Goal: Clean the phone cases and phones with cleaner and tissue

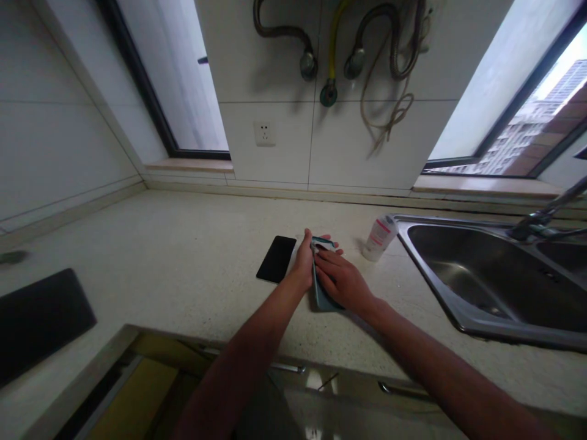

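My left hand (302, 260) and my right hand (342, 281) meet at the middle of the speckled cream countertop (192, 293). Between them is a flat teal-grey case (326, 300), possibly a phone case, with its far end partly hidden by my fingers. My left hand grips its edge, and my right hand presses across its face. A black smartphone (276, 259) lies face up just left of my left hand, apart from it.
A white bottle with a pink label (380, 239) lies by the rim of a steel double sink (477, 275), with a faucet (545, 220) beyond. A dark flat board (39, 324) lies at the left. Hoses and a wall socket (265, 132) are on the tiled wall.
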{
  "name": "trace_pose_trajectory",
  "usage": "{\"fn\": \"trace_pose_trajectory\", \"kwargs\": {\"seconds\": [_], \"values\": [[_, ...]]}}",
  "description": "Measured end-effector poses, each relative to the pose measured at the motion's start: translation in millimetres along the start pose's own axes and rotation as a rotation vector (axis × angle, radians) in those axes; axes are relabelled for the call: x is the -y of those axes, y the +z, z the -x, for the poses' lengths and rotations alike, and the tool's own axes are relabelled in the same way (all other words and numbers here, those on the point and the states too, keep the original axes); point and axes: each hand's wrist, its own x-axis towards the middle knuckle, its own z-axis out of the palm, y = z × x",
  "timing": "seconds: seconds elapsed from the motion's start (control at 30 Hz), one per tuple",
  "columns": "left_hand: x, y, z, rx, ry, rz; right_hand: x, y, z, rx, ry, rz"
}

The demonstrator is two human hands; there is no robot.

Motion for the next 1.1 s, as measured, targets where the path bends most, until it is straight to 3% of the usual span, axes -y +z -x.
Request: {"fn": "trace_pose_trajectory", "kwargs": {"seconds": [0.17,0.47,0.73,1.1], "values": [[-3.6,-1.1,-0.9,-0.029,0.022,0.011,4.3,-4.8,-1.6,0.041,-0.005,-0.023],[-5.6,1.0,1.0,-0.045,0.016,-0.010,1.7,-6.1,-2.5,-0.033,-0.022,-0.003],[-5.2,2.5,2.0,0.104,-0.058,-0.002,-6.2,-5.0,-5.7,-0.108,0.043,0.087],[1.6,5.8,5.7,0.127,-0.202,0.006,-9.1,-9.0,-8.9,-0.189,-0.019,0.128]]}}
